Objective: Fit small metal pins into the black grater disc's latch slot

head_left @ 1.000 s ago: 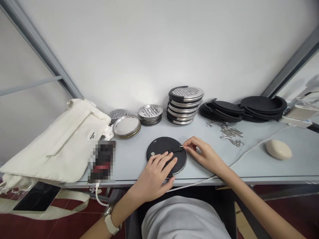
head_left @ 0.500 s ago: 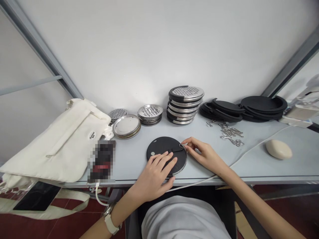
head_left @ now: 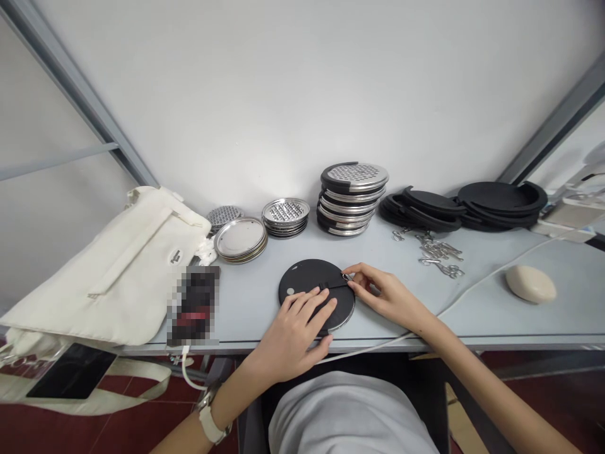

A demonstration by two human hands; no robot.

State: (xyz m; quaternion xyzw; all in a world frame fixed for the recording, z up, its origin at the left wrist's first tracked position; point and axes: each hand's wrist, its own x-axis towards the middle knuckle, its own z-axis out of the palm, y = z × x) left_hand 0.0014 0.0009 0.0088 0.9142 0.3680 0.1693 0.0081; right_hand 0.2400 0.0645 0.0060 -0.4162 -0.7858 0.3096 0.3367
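Observation:
A round black disc (head_left: 309,274) with a thin metal rim showing at its near right edge lies on the table in front of me. My left hand (head_left: 300,325) rests flat on its near part, fingers spread and thumb by the near edge. My right hand (head_left: 382,293) is closed in a pinch on a small metal clip (head_left: 346,277) at the disc's right edge, touching a narrow dark slot or strap there. The fingertips partly hide the clip. Similar loose metal clips (head_left: 439,252) lie in a pile beyond my right hand.
Behind stand a tall stack of black-rimmed graters (head_left: 357,176), bare grater plates (head_left: 285,211), plain metal discs (head_left: 240,238) and black round covers (head_left: 501,202). A white bag (head_left: 127,265), a phone (head_left: 193,302), a white cable (head_left: 472,287) and a cream mouse-shaped object (head_left: 530,284) flank the work area.
My right fingers have shifted slightly at the disc's edge, and the clip sits at a different angle. My left hand and the disc have stayed in place.

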